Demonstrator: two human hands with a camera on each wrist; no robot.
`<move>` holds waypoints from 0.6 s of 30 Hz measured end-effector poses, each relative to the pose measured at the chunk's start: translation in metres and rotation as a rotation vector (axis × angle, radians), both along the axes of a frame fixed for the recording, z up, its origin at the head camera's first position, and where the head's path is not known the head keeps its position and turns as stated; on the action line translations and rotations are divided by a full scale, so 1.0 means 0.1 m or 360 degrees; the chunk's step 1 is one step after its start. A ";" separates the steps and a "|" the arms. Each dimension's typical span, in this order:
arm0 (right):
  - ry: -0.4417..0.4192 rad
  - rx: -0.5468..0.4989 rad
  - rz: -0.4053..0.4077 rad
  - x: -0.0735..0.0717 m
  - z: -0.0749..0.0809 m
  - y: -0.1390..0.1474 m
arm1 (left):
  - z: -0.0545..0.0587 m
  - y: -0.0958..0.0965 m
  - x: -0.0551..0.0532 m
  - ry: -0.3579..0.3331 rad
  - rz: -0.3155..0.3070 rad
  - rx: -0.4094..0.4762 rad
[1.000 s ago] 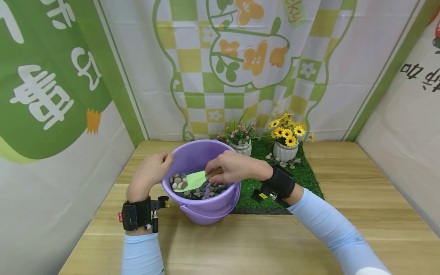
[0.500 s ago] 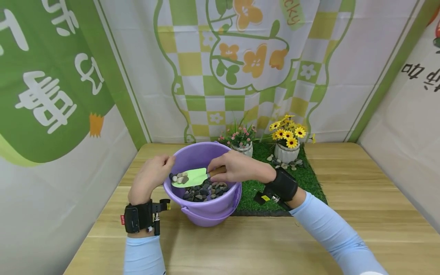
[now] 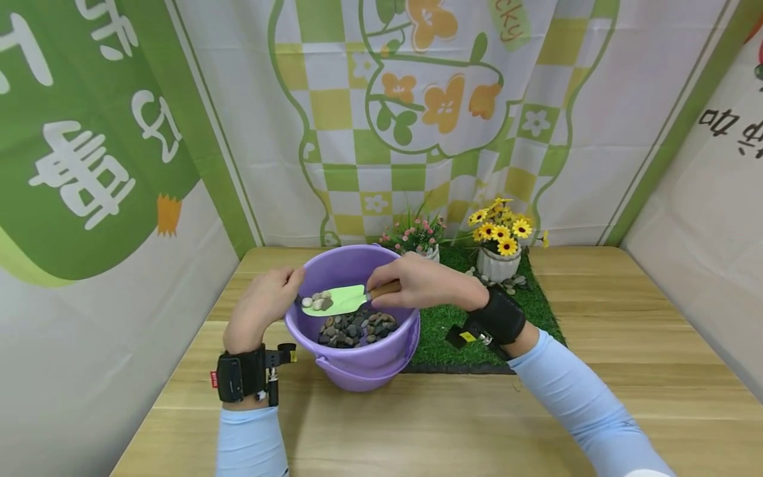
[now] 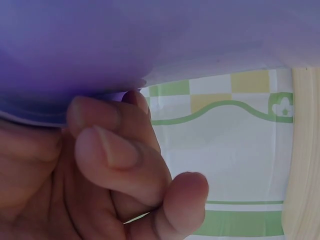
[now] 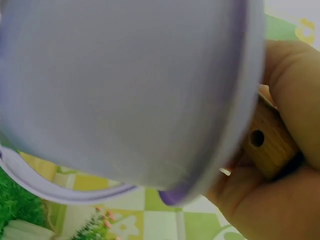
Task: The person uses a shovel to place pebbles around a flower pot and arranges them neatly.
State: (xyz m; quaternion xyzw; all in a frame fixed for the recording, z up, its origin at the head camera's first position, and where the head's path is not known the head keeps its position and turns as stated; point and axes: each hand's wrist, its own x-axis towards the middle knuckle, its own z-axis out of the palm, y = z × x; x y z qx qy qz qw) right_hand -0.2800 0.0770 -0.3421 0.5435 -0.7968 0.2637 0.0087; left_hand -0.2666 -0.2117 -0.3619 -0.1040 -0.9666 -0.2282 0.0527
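Note:
My right hand (image 3: 420, 281) grips the wooden handle of a small light green trowel (image 3: 346, 300), held level within the mouth of a purple bucket (image 3: 352, 361). Several pale and grey pebbles (image 3: 318, 301) lie on the trowel's tip. Below it, more dark and brown pebbles (image 3: 354, 329) cover the bucket's bottom. My left hand (image 3: 262, 305) holds the bucket's rim on the left side; in the left wrist view its curled fingers (image 4: 117, 150) lie against the outer wall. The right wrist view shows the handle's end (image 5: 270, 142) in the hand, with the blade hidden behind the bucket wall.
Behind and right of the bucket lies a green turf mat (image 3: 441, 334). On it stand a white pot of yellow flowers (image 3: 499, 263) ringed by pebbles and a pot of pink flowers (image 3: 417, 235). All stand on a wooden table (image 3: 632, 338) before printed curtains.
The trowel has risen off the pebbles in the bucket, bearing several pebbles on its tip, and shifted slightly right. My left hand stays on the rim.

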 end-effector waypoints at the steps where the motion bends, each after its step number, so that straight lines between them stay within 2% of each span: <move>1: -0.0003 0.0002 0.0004 0.00 0.02 0.02 | 0.01 0.00 0.00 -0.0008 0.0000 0.0006; 8: 0.0006 -0.0052 -0.0025 0.01 0.19 0.17 | 0.02 0.00 0.00 -0.0026 0.0019 0.0013; 18: 0.0095 -0.0057 -0.0082 0.02 0.35 0.26 | 0.02 -0.01 0.01 -0.0028 0.0009 0.0025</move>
